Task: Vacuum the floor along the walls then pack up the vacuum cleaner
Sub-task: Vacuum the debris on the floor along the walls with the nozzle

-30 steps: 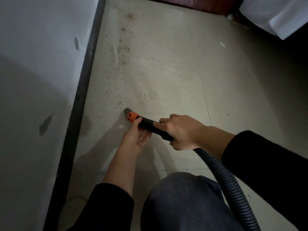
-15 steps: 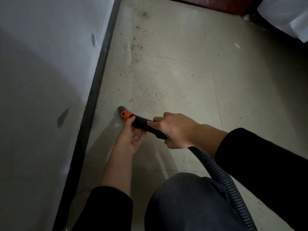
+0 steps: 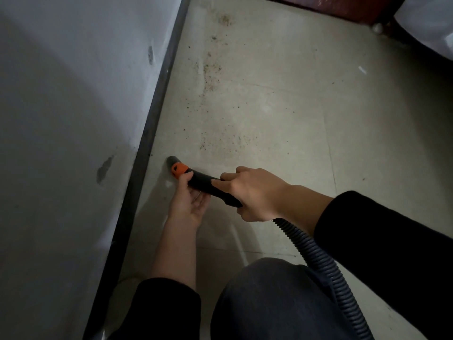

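Crouching on pale floor (image 3: 282, 106) beside a grey wall (image 3: 61, 94) at 9 o'clock, following its dark skirting (image 3: 157, 114) toward 12 o'clock. Working the vacuum nozzle (image 3: 208, 186) at centre, pointing its tip toward 10 o'clock, just beside the skirting, probably for reaching grit along the edge. Gripping the nozzle's rear end with the right hand (image 3: 255, 192), fingers wrapping round it, apparently for steering and pushing. Cradling the front from below with the left hand (image 3: 191, 204), palm turned up, fingers lying loosely straight under the tube, thumb resting by the orange collar (image 3: 179, 168), seemingly for keeping the mouth low and steady. Trailing the ribbed hose (image 3: 326, 266) back toward 5 o'clock, past a bent knee (image 3: 269, 303). Facing dark specks (image 3: 210, 72) scattered ahead at 12 o'clock, so judging the wall pass unfinished and the packing up not yet begun.
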{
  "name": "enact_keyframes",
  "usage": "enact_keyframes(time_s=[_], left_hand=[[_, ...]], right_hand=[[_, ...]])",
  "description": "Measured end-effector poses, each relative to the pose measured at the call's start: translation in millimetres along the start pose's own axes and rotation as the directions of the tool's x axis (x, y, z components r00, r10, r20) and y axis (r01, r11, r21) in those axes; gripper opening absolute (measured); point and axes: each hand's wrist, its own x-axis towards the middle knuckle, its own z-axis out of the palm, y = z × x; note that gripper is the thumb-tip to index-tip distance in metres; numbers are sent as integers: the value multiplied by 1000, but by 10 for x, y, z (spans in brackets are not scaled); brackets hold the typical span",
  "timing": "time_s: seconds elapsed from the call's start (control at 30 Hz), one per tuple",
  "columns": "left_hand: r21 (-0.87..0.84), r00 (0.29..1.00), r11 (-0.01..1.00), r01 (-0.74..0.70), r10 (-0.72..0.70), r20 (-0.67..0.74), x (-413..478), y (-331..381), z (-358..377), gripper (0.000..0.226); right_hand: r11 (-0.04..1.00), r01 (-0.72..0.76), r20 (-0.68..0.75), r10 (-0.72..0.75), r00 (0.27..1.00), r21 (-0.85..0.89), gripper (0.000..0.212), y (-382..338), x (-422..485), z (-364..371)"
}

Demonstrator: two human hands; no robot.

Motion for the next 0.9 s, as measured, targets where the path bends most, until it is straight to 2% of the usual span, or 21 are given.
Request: enact_keyframes(time_s=[0.23, 0.37, 0.73, 0.9], left_hand=[[-26, 998, 999, -42, 40, -56, 51, 118, -35, 23], [-34, 996, 998, -61, 59, -62, 126, 184, -98, 35], [-68, 996, 995, -77, 73, -59, 283, 251, -188, 48], [-49, 996, 996, -74, 71, -60, 292, 251, -108, 46]], right_hand=[[1000, 10, -21, -10, 1000, 17, 63, -53, 178, -2], [1000, 22, -45, -21, 999, 19, 64, -92, 275, 9], [1000, -1, -67, 1, 998, 8, 69, -117, 408, 89], [1000, -27, -56, 27, 998, 3, 71, -99, 380, 88]])
